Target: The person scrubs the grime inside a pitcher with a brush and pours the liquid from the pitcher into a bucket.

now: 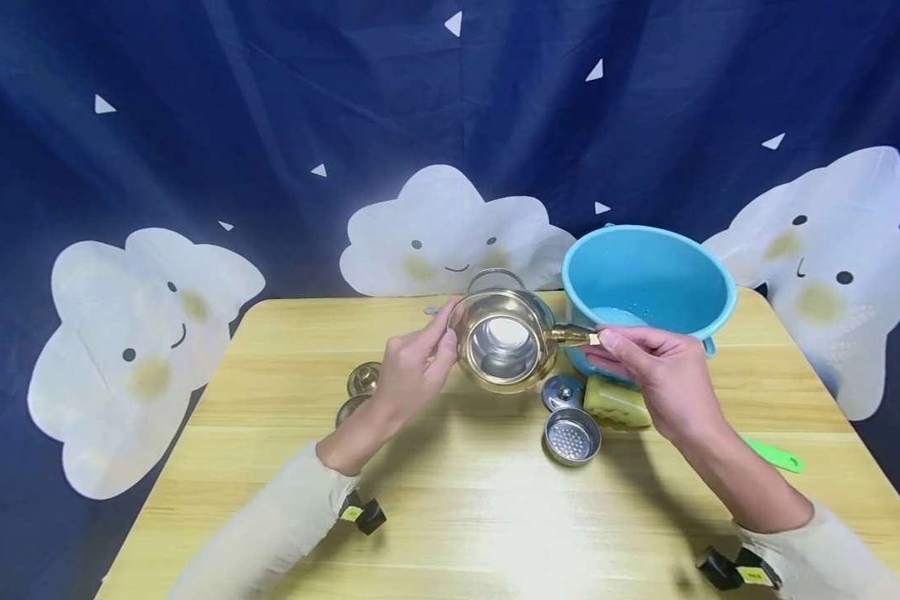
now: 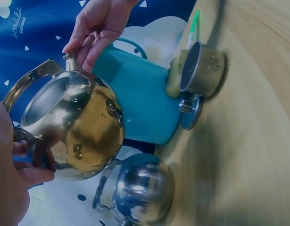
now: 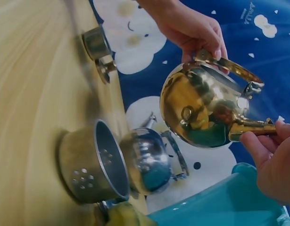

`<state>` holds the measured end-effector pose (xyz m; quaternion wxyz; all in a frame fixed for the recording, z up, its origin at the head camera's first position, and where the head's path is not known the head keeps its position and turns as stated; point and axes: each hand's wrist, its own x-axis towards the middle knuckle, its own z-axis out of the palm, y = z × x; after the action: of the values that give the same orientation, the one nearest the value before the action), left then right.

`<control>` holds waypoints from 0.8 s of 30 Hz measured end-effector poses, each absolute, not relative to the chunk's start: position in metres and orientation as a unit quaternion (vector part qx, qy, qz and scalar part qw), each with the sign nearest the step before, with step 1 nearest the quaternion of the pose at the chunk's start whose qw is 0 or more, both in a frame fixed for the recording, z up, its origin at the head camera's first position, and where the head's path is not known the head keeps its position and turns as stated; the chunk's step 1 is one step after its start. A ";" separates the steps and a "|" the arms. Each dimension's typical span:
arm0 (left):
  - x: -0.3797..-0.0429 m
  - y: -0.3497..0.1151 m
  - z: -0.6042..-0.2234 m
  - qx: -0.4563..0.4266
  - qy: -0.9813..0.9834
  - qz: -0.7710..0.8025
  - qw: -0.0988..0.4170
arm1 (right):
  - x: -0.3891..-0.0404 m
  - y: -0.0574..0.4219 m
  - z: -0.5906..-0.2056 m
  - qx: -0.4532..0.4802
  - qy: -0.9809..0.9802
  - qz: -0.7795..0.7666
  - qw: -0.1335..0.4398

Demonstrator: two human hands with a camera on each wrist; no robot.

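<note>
A shiny gold teapot (image 1: 504, 385) without a lid is held up over the table by both hands. Its open mouth faces the head camera, showing a silver inside. My left hand (image 1: 417, 360) grips the pot at its side, by the foot of the handle (image 2: 29, 84). On the opposite side, my right hand (image 1: 667, 375) pinches the tip of the spout (image 1: 570, 334). Behind the gold pot, a silver teapot (image 2: 142, 188) stands on the table, mostly hidden in the head view.
A blue bucket (image 1: 648, 275) stands at the back right. Before it lie a silver lid (image 1: 562, 392), a perforated strainer (image 1: 572, 437) and a yellowish roll-shaped thing (image 1: 617, 402). A green handle (image 1: 776, 456) lies farther right. Beside my left forearm are a gold lid (image 1: 363, 379) and a partly hidden cup-like strainer (image 3: 96, 42).
</note>
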<state>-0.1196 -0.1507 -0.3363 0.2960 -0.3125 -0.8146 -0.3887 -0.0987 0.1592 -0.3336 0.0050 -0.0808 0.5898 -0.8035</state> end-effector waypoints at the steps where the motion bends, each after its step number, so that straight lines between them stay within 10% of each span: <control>1: -0.118 -0.152 -0.338 -0.308 -0.818 -0.387 0.293 | -0.098 0.158 -0.335 -0.079 0.594 -0.801 0.007; 24: -0.106 -0.173 -0.366 -0.255 -0.854 -0.392 0.226 | -0.092 0.139 -0.366 -0.022 0.625 -0.777 0.078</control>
<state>-0.1061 -0.1728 -0.3657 0.2265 -0.2552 -0.8542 -0.3923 -0.0917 0.1387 -0.3662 0.0784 -0.0225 0.6247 -0.7766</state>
